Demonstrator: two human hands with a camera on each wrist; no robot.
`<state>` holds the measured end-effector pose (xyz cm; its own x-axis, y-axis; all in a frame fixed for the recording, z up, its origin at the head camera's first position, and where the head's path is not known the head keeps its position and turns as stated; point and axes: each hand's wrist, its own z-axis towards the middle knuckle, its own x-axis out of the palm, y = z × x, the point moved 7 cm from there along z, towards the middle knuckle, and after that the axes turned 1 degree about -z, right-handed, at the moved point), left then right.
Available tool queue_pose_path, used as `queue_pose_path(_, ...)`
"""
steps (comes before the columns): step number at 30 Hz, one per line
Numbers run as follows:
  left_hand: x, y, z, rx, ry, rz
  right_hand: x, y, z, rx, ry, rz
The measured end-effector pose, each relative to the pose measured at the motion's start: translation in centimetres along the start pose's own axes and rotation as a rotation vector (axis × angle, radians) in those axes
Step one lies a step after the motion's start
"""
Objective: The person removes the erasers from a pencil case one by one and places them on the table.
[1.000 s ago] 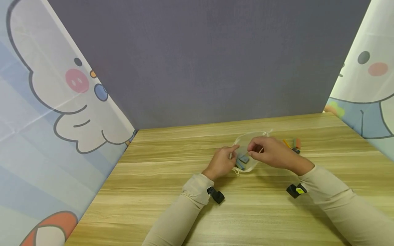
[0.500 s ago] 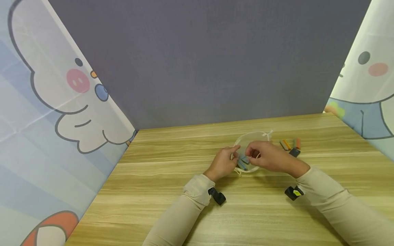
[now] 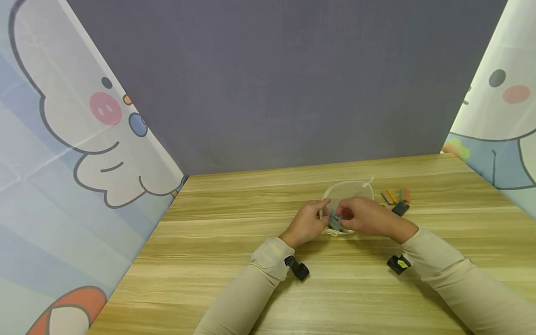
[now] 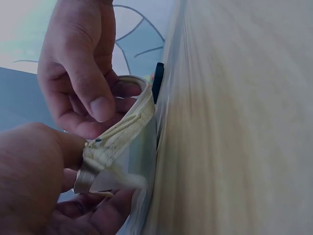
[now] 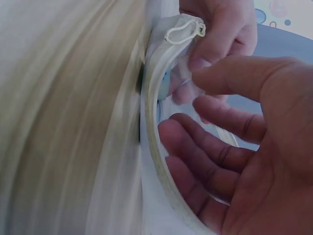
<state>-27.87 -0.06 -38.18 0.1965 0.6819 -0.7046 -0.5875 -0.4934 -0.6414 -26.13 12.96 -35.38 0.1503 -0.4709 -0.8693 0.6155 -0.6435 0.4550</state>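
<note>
A white mesh drawstring bag (image 3: 347, 190) lies on the table with its round mouth spread. My left hand (image 3: 307, 223) grips the near-left part of its rim, thumb on one side and fingers on the other in the left wrist view. Small blue-grey pieces (image 3: 334, 223) show inside the bag between the hands. My right hand (image 3: 365, 216) reaches over the mouth, fingers loosely bent. In the right wrist view, its thumb and index fingertips are close together with nothing visible between them. A pale blue piece (image 5: 165, 88) sits behind the curved rim there.
Right of the bag lie a grey-and-orange striped piece (image 3: 388, 197), a red-orange and grey piece (image 3: 405, 195) and a flat black piece (image 3: 400, 208). A grey panel (image 3: 268, 93) stands along the back edge of the wooden table (image 3: 217, 260). Printed cloths hang at both sides.
My right hand has lowered towards the pieces in the bag, uncovering the black and striped pieces on the table. The bag and my left hand have shifted slightly right.
</note>
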Motion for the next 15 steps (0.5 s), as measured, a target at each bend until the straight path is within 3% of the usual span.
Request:
queue_pose_path(9, 0.24, 0.35, -0.05, -0.049, 0.020, -0.113, 0.63, -0.81, -0.15, 0.065, 0.052, -0.044)
queue_pose_path(15, 0.38, 0.70, -0.13, -0.087, 0.020, -0.178, 1.03, -0.73, -0.15, 0.060, 0.054, -0.055)
